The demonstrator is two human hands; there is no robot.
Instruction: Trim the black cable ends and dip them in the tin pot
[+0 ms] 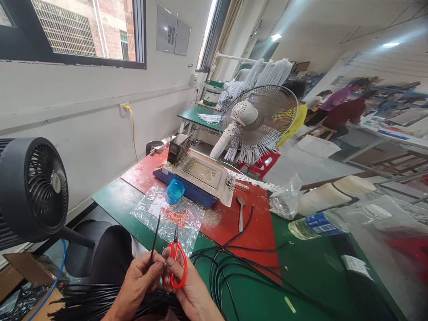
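My left hand point(142, 278) is closed on a thin black cable point(155, 236) whose end points up. Close beside it, my right hand point(182, 274) holds red-handled scissors point(179, 266), blades pointing up and away. The fingertips of both hands meet around something too small to make out. Beyond them, small red and yellow bits point(177, 217) lie on a clear plastic bag point(147, 209), with a blue cup point(174, 191) at its far side. More black cables point(214, 267) curve over the green table point(310, 263) to the right. A bundle of black cables point(90, 298) lies across the lap.
A blue-based metal device point(200, 178) with a small blower stands on the red mat point(261, 223), near a spoon point(240, 214). A large fan point(257, 116) stands behind, a black fan point(36, 189) at left. A bottle point(319, 224) lies at right; several people sit farther back.
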